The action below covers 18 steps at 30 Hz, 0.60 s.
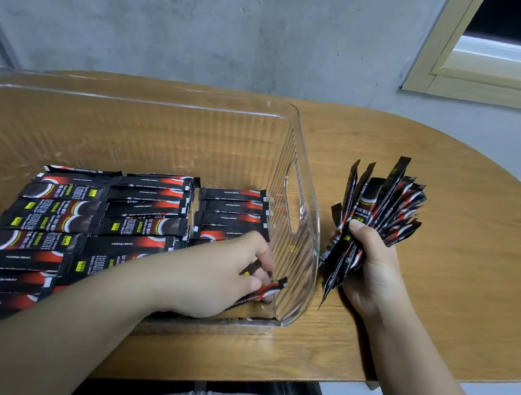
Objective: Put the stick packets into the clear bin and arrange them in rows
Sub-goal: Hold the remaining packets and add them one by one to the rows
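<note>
A: From the head view, where do we stand?

B: Our left hand (221, 270) is down inside the clear bin (305, 212), at its right end near the front corner, fingers pinching one stick packet (266, 291) that sits tilted against the ribbed side wall. Our right hand (370, 265) is outside the bin, above the wooden table (443, 299), fingers clenched round a fanned bundle of packets (378, 211).

A: And the ones already placed?

B: The laid packets (101, 225) cover most of the bin floor in three rows running from left to right, lying flat and side by side. The right row looks unfinished at the near end, where our hand is working.

A: So how do we place this one well?

B: We judge it best to bring it level, parallel with the packets above it in that row, its long edge touching the neighbour, then press it flat before letting go. The side wall is close, so it may ride up and stay crooked; we should slide it in from the left. Keeping the bundle firmly gripped stops it from spilling.
</note>
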Each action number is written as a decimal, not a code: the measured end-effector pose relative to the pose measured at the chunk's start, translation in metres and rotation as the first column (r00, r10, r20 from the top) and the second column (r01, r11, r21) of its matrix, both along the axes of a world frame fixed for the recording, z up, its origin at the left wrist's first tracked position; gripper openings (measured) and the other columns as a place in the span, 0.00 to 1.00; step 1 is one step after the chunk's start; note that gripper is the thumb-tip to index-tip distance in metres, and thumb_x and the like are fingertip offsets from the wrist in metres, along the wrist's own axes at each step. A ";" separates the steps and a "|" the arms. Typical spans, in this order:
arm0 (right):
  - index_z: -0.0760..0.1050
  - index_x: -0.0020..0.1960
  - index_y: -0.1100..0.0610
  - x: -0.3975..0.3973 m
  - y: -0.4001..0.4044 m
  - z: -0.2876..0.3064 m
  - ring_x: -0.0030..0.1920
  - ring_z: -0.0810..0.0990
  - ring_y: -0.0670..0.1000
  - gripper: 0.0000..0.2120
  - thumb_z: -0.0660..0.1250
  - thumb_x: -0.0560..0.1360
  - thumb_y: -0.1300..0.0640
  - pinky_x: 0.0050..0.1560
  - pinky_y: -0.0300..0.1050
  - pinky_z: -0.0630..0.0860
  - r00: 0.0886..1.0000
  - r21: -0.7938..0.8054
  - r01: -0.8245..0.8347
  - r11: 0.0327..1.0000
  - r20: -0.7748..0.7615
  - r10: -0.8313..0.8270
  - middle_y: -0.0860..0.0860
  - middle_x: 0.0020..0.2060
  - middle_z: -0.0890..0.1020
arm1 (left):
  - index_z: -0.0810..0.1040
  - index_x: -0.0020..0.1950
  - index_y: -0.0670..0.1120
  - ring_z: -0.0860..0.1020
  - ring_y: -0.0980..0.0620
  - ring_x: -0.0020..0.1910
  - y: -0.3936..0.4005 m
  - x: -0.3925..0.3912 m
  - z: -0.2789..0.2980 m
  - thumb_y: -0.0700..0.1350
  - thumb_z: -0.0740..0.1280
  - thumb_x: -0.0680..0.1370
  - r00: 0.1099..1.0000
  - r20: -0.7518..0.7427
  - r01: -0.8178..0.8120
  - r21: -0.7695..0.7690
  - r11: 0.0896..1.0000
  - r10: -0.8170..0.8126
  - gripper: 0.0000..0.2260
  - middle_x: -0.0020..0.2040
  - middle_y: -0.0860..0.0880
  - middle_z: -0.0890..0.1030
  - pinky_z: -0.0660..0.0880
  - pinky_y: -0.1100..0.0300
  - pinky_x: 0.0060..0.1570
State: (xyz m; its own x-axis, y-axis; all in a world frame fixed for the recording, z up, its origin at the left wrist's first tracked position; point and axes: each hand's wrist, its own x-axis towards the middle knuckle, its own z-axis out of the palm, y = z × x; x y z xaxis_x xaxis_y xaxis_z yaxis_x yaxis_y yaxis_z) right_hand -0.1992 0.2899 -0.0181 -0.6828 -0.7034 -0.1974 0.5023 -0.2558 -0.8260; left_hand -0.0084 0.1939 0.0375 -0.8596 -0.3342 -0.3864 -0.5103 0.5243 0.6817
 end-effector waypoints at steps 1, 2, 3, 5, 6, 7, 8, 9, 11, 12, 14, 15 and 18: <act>0.74 0.52 0.60 0.000 0.000 0.000 0.39 0.80 0.52 0.09 0.66 0.71 0.64 0.45 0.50 0.79 1.000 0.002 0.001 1.000 -0.001 -0.001 0.54 0.39 0.80 | 0.65 0.55 0.59 0.75 0.61 0.46 0.000 0.001 0.001 0.47 0.57 0.82 1.000 0.018 0.016 -0.028 0.999 -0.016 0.06 0.48 0.64 0.76 0.73 0.61 0.49; 0.74 0.52 0.60 0.000 0.001 0.000 0.40 0.79 0.52 0.10 0.66 0.71 0.64 0.47 0.51 0.78 1.000 0.003 0.002 1.000 -0.002 -0.002 0.54 0.39 0.80 | 0.65 0.56 0.59 0.75 0.60 0.44 0.001 0.001 0.002 0.47 0.57 0.82 0.999 0.027 0.035 -0.037 0.999 -0.034 0.06 0.48 0.63 0.75 0.73 0.61 0.48; 0.74 0.52 0.60 0.000 0.001 0.000 0.40 0.79 0.52 0.10 0.66 0.71 0.64 0.48 0.52 0.78 1.000 0.002 0.005 1.000 -0.004 -0.005 0.54 0.40 0.80 | 0.65 0.57 0.59 0.75 0.58 0.42 0.001 0.000 0.003 0.47 0.57 0.82 0.998 0.033 0.048 -0.039 0.998 -0.047 0.07 0.46 0.61 0.74 0.74 0.58 0.48; 0.74 0.52 0.60 0.001 0.001 0.000 0.40 0.79 0.52 0.09 0.65 0.73 0.65 0.50 0.53 0.77 1.000 0.006 0.012 1.000 -0.006 -0.012 0.54 0.40 0.80 | 0.66 0.56 0.59 0.73 0.55 0.36 0.002 -0.001 0.006 0.48 0.57 0.82 1.000 0.010 0.023 -0.032 0.999 -0.023 0.07 0.44 0.58 0.74 0.74 0.54 0.42; 0.74 0.52 0.60 0.001 0.001 0.000 0.40 0.79 0.52 0.08 0.64 0.74 0.65 0.50 0.54 0.77 1.000 0.008 0.017 1.000 -0.004 -0.017 0.54 0.39 0.80 | 0.67 0.56 0.60 0.70 0.55 0.31 0.000 -0.002 0.007 0.48 0.56 0.82 1.000 -0.023 -0.020 -0.039 0.999 0.020 0.06 0.44 0.54 0.75 0.72 0.55 0.35; 0.75 0.51 0.60 0.001 0.001 0.000 0.40 0.79 0.52 0.07 0.63 0.75 0.66 0.50 0.54 0.77 1.000 0.009 0.019 1.000 -0.003 -0.019 0.54 0.39 0.80 | 0.67 0.55 0.60 0.67 0.56 0.26 -0.002 -0.003 0.008 0.50 0.56 0.82 0.995 -0.070 -0.079 -0.057 0.995 0.075 0.05 0.43 0.51 0.75 0.68 0.58 0.30; 0.75 0.51 0.60 0.001 0.000 0.001 0.40 0.79 0.52 0.06 0.63 0.75 0.66 0.50 0.54 0.77 1.000 0.008 0.017 1.000 -0.002 -0.017 0.54 0.39 0.80 | 0.68 0.54 0.60 0.66 0.57 0.23 -0.004 -0.004 0.011 0.50 0.55 0.82 0.983 -0.125 -0.145 -0.076 0.987 0.134 0.05 0.41 0.50 0.76 0.66 0.61 0.27; 0.75 0.50 0.60 0.002 0.001 0.002 0.40 0.79 0.52 0.06 0.63 0.75 0.66 0.50 0.54 0.77 1.000 0.007 0.014 1.000 -0.002 -0.014 0.54 0.39 0.80 | 0.68 0.52 0.61 0.66 0.58 0.22 -0.007 -0.006 0.013 0.51 0.54 0.82 0.966 -0.179 -0.206 -0.082 0.975 0.189 0.05 0.40 0.50 0.76 0.65 0.62 0.26; 0.74 0.50 0.60 0.001 0.000 0.002 0.39 0.79 0.52 0.09 0.65 0.71 0.65 0.49 0.53 0.77 1.000 -0.004 0.006 1.000 0.003 -0.006 0.53 0.39 0.80 | 0.68 0.50 0.60 0.69 0.59 0.24 -0.011 -0.007 0.018 0.50 0.53 0.82 0.941 -0.244 -0.256 -0.050 0.965 0.237 0.07 0.37 0.51 0.77 0.67 0.64 0.27; 0.74 0.51 0.60 0.001 0.001 0.002 0.39 0.79 0.52 0.11 0.66 0.69 0.64 0.49 0.53 0.77 1.000 -0.004 0.002 1.000 0.005 -0.002 0.53 0.39 0.80 | 0.68 0.50 0.59 0.69 0.58 0.25 -0.012 -0.007 0.019 0.50 0.52 0.82 0.946 -0.243 -0.232 -0.048 0.971 0.214 0.07 0.34 0.52 0.75 0.68 0.63 0.28; 0.75 0.51 0.60 0.001 0.001 0.002 0.40 0.79 0.52 0.11 0.66 0.68 0.64 0.50 0.54 0.76 1.000 0.000 0.001 1.000 0.006 -0.001 0.54 0.39 0.80 | 0.70 0.50 0.57 0.67 0.56 0.27 -0.015 -0.005 0.022 0.54 0.54 0.81 0.984 -0.160 -0.097 -0.133 0.986 0.075 0.07 0.32 0.53 0.71 0.67 0.61 0.30; 0.75 0.51 0.60 0.001 0.000 0.002 0.40 0.79 0.52 0.11 0.66 0.68 0.64 0.51 0.54 0.76 1.000 0.000 0.001 1.000 0.008 -0.001 0.54 0.39 0.80 | 0.72 0.49 0.56 0.67 0.56 0.28 -0.016 -0.003 0.024 0.58 0.58 0.78 0.997 -0.074 -0.001 -0.189 0.982 -0.013 0.08 0.33 0.53 0.72 0.67 0.61 0.31; 0.74 0.52 0.60 0.001 0.001 0.002 0.40 0.79 0.51 0.13 0.67 0.68 0.63 0.51 0.53 0.76 1.000 0.006 -0.007 1.000 0.010 0.007 0.53 0.40 0.80 | 0.75 0.46 0.55 0.74 0.56 0.38 -0.020 -0.001 0.027 0.62 0.68 0.70 0.952 0.250 0.250 -0.289 0.924 -0.179 0.13 0.40 0.57 0.75 0.71 0.59 0.38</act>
State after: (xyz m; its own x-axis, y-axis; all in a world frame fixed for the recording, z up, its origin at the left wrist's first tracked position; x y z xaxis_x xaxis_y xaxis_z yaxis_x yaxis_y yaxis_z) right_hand -0.1985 0.2907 -0.0158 -0.6759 -0.7067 -0.2090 0.5127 -0.2472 -0.8222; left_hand -0.0099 0.1743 0.0642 -0.8321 -0.2856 -0.4754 -0.4769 0.8060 0.3506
